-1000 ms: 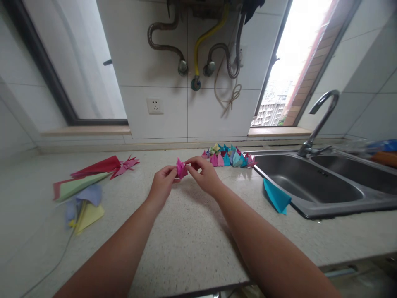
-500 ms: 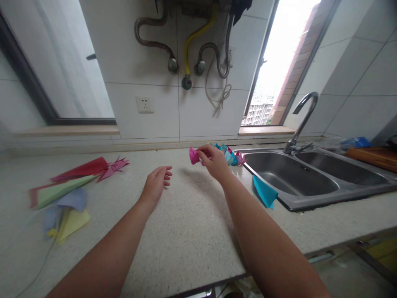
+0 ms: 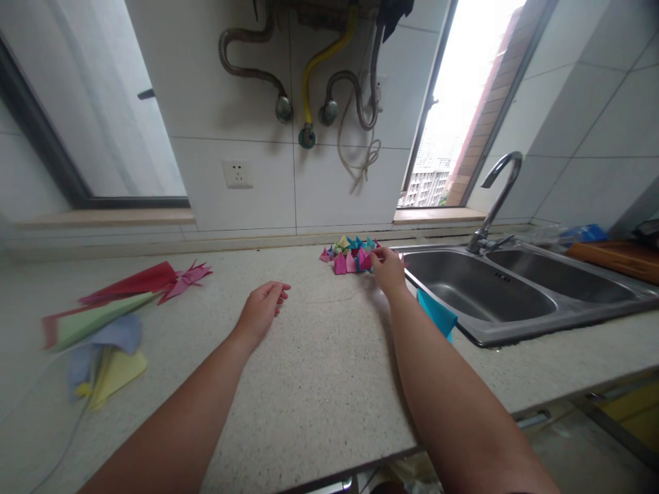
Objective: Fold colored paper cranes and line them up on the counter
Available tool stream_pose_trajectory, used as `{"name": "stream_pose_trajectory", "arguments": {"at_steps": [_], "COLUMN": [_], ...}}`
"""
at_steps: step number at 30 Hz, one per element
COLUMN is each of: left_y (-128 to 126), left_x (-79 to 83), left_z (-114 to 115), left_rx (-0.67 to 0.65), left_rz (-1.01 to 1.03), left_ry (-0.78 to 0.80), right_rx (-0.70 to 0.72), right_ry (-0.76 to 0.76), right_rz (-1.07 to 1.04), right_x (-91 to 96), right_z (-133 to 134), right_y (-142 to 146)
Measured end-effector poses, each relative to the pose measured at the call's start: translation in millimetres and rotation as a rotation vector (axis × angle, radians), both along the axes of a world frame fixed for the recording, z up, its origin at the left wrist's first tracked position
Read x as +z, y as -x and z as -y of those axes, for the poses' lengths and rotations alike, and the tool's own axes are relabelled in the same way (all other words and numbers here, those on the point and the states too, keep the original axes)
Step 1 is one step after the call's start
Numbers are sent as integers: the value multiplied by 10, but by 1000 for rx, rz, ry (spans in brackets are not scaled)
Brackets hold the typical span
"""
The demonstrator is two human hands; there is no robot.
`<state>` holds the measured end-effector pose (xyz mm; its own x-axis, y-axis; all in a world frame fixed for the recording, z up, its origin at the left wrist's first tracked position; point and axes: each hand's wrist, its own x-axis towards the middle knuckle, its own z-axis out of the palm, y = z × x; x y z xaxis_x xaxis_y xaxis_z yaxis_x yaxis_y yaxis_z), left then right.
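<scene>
My right hand (image 3: 388,270) reaches far across the speckled counter (image 3: 309,370) and pinches a small magenta folded paper piece (image 3: 364,259) at the front of a cluster of coloured origami pieces (image 3: 346,252) beside the sink. Fingers of that hand are closed on the piece. My left hand (image 3: 261,309) rests palm-down on the counter in the middle, fingers loosely curled, holding nothing.
A stack of coloured paper sheets (image 3: 97,322) and a pink folded shape (image 3: 185,278) lie at the left. A teal folded paper (image 3: 437,314) leans on the rim of the steel double sink (image 3: 519,291) with its tap (image 3: 494,199). A wall socket (image 3: 237,174) and hoses hang above.
My left hand let go of the magenta piece and dropped to the counter. My right hand carried the piece right and away, down to the cluster of origami by the sink.
</scene>
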<state>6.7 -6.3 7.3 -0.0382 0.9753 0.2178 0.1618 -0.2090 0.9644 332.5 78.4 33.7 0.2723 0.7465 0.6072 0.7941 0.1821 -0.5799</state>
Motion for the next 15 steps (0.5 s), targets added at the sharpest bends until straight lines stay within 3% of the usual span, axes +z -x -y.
{"name": "stream_pose_trajectory", "arguments": {"at_steps": [15], "left_y": [-20], "left_x": [15], "left_z": [19], "left_rx": [-23], "left_rz": [-61], "left_ry": [15], "right_rx": [-32], "right_ry": [32], "right_rz": [-23], "right_x": [-158], "right_z": [-121], "right_y": [-19]}}
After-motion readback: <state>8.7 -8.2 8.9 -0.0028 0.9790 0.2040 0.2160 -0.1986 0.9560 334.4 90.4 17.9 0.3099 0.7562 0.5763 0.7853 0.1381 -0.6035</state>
